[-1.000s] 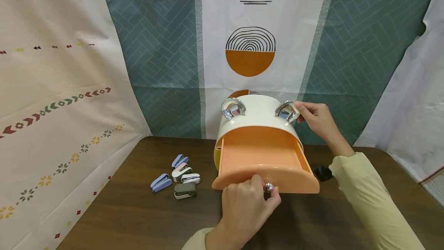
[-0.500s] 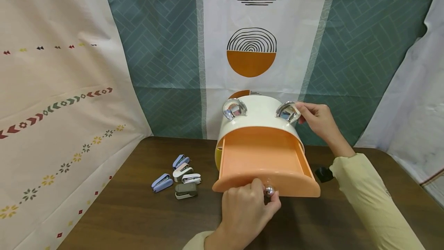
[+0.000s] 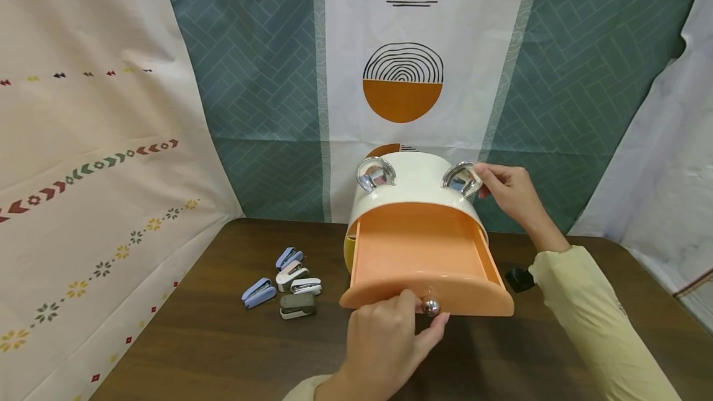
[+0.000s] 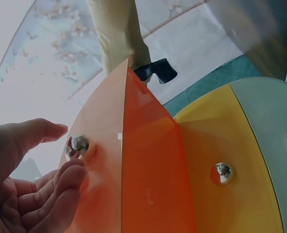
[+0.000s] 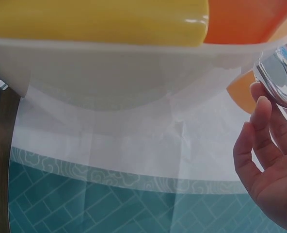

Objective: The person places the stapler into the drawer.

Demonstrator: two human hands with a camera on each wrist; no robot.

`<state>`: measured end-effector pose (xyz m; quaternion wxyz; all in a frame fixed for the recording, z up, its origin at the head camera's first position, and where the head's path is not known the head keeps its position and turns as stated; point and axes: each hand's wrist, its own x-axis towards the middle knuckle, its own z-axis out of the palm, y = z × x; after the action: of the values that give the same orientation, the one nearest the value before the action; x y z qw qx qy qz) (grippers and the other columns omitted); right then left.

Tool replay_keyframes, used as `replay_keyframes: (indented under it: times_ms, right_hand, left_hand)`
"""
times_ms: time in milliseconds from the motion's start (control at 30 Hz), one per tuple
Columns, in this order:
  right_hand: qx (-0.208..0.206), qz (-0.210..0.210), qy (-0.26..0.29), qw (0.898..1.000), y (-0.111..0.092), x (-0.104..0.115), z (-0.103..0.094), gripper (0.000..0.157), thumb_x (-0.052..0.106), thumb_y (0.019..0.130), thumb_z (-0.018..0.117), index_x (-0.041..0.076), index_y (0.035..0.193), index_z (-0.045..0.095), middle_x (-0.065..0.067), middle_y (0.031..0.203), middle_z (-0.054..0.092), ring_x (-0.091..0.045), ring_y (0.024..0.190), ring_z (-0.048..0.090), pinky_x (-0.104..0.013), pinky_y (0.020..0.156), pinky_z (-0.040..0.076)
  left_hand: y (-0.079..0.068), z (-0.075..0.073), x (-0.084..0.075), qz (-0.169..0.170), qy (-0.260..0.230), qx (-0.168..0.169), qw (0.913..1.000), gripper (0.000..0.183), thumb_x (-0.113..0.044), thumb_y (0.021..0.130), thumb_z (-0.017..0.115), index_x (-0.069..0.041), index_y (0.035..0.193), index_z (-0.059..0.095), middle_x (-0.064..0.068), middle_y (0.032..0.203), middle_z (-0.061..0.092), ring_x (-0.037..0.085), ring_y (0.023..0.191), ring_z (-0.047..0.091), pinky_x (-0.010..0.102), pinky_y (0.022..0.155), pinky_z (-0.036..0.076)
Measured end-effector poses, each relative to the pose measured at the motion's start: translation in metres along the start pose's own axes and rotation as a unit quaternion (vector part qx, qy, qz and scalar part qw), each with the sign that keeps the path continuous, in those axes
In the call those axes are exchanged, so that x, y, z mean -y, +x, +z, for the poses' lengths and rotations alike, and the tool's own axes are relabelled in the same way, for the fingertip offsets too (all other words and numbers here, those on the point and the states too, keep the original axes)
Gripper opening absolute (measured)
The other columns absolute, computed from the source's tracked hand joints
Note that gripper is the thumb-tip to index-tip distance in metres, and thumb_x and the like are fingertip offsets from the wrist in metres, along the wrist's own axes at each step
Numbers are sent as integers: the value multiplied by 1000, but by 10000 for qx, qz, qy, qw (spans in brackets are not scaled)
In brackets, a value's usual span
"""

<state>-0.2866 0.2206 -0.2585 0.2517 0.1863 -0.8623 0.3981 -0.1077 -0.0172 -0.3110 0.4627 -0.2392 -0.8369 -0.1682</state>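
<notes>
A cream desktop drawer cabinet [image 3: 418, 169] carries two round chrome ears on top. Its peach top drawer [image 3: 418, 246] is pulled out and holds nothing. My left hand [image 3: 384, 342] is at the drawer's round chrome knob [image 3: 431, 306]; thumb and fingers stand apart around it, and the left wrist view shows a gap between thumb and knob [image 4: 77, 145]. With its fingertips, my right hand [image 3: 509, 194] pinches the chrome ear [image 3: 459, 179] at the cabinet's right. Below the peach drawer, the left wrist view shows a yellow drawer [image 4: 221, 131] and a pale green one [image 4: 264, 121].
Several small staplers lie on the brown table [image 3: 223, 351] left of the cabinet: blue [image 3: 259, 293], white [image 3: 306, 286], dark green [image 3: 298, 305] and others. A patterned curtain [image 3: 267, 79] hangs behind. A black object [image 3: 520, 278] is by the right sleeve.
The drawer came out very slightly, then stayed put. My left thumb and fingers have spread from the knob, and the hand has shifted a little left. The right hand keeps its hold.
</notes>
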Motion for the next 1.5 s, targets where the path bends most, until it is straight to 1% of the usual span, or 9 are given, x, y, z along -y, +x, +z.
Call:
replay_keyframes:
  times_ms: [100,200,300,433,567,700,967,1167,1500]
  right_hand:
    - [-13,10,-16,10000,0,-1,0,32,19,93,52,-5,109,64,5,60,59,-2,56,52,-18,52,38]
    - [-36,-2,39,10000,0,-3,0,30,19,93,53,-4,108,65,5,60,60,-1,55,52,-18,51,39]
    - [-9,-28,123,9999,0,-3,0,31,17,93,51,-7,109,63,3,61,60,0,55,52,-17,52,40]
    - [36,-34,162,9999,0,-2,0,32,16,94,50,-9,109,62,0,61,60,-1,55,52,-16,53,40]
    - [3,-15,85,10000,0,-2,1,30,17,93,52,-5,109,63,-6,64,61,-3,55,52,-16,54,40]
    - [-11,-20,75,10000,-1,0,0,31,19,93,52,-4,110,64,-9,65,62,-3,56,53,-16,55,41]
    - [40,-43,140,9999,-1,2,-1,31,19,93,51,-4,108,64,-2,61,60,-2,55,51,-18,53,39]
    - [23,-54,138,9999,-2,1,0,31,20,93,51,-3,110,64,-8,62,61,-3,55,52,-17,56,40]
    - [65,-6,92,9999,-2,3,-1,32,21,94,51,-3,111,64,-14,65,63,-5,56,54,-17,58,41]
  left_hand:
    - [-1,-4,5,-1,-535,4,9986,32,-33,63,80,-15,64,54,-11,55,55,0,45,48,10,43,33]
    - [-1,-10,11,-60,-1332,148,9910,22,-26,66,79,-16,71,61,-11,64,62,-3,55,55,9,53,42]
    - [-2,-19,22,-47,-2123,255,9769,17,-21,69,78,-14,77,64,-9,69,65,-4,62,58,8,61,44]
    - [-3,-30,47,107,-3008,97,9536,17,-14,73,75,-8,85,66,-1,75,67,4,67,62,13,61,48]
    - [-3,-39,77,-343,-3490,99,9365,21,-5,70,76,-6,90,67,3,78,68,10,69,63,18,58,50]
    - [-4,-43,103,-894,-3535,219,9309,27,1,67,76,-8,92,68,2,81,68,10,73,63,23,58,52]
    - [-14,-39,142,-1478,-3464,504,9250,31,2,68,76,-8,97,68,3,86,68,7,78,63,26,63,53]
    - [-27,-31,168,-1802,-3324,722,9229,30,0,71,75,-7,99,67,6,91,69,6,82,63,21,67,51]
    - [-45,-19,214,-2699,-2801,1454,9097,35,-9,75,74,-2,108,64,12,100,67,1,86,61,21,70,51]
